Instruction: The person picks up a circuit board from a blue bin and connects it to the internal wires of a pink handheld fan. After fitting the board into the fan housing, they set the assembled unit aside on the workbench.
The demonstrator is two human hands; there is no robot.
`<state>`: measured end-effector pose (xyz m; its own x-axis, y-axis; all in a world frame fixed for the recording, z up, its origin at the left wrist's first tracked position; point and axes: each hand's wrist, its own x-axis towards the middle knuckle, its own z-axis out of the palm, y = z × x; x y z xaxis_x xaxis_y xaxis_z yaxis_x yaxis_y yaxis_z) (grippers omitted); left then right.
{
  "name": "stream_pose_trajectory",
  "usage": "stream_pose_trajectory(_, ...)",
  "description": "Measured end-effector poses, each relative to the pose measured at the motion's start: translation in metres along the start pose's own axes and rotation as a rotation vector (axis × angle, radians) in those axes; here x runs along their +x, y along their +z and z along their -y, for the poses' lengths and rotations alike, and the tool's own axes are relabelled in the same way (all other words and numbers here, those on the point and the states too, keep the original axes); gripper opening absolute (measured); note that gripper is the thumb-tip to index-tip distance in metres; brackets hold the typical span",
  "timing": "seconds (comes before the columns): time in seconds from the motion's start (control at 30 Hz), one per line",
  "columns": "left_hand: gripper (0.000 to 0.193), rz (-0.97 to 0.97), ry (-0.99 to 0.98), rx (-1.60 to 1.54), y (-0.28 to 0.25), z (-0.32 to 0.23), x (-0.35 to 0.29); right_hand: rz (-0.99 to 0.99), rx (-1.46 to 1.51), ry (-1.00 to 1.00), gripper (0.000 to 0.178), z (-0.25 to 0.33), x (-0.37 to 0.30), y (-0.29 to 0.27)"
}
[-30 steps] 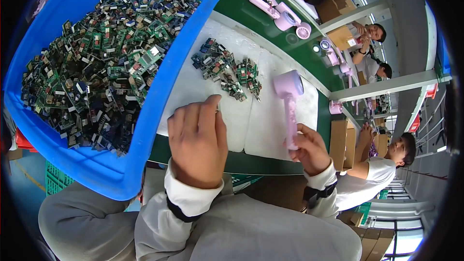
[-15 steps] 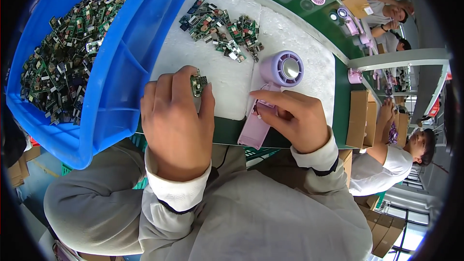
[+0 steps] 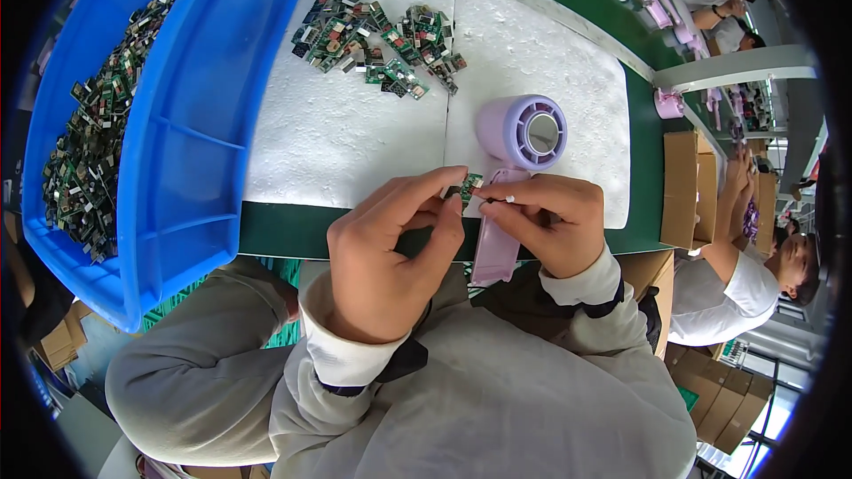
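My left hand (image 3: 399,244) pinches a small green circuit board (image 3: 470,186) between thumb and forefinger, held over the near edge of the white foam sheet. Close against its right side, my right hand (image 3: 555,217) is closed in a pinch on a thin wire with a small white plug (image 3: 508,199); the fingers hide most of it. Beneath and beside the right fingers lies a lilac handheld fan (image 3: 524,130). Its round head points up and away, and its pink handle shell (image 3: 495,253) extends toward me past the table edge.
A pile of loose circuit boards (image 3: 377,40) lies on the white foam sheet (image 3: 346,142). At left stands a blue bin (image 3: 182,151) full of boards. Cardboard boxes (image 3: 683,186) stand at the right, near a seated co-worker (image 3: 737,293). More pink fans line the far green bench.
My left hand has moved right with the circuit board, bringing it up to my right fingertips. My right hand has shifted slightly over the fan. The view has moved a little.
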<state>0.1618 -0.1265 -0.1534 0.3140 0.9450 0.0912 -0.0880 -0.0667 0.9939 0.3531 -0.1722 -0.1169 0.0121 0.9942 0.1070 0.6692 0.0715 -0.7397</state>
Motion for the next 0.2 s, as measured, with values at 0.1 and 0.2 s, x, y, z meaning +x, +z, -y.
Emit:
stream_pose_trajectory(0.1,0.028,0.1,-0.131,-0.026,-0.0008,-0.009,-0.0019,0.002,0.031,0.019,0.019,-0.006,0.002,-0.004)
stream_pose_trajectory(0.2,0.03,0.107,-0.109,-0.077,-0.0033,-0.0032,-0.0007,-0.058,0.073,-0.035,0.023,-0.0086,0.0001,0.0019)
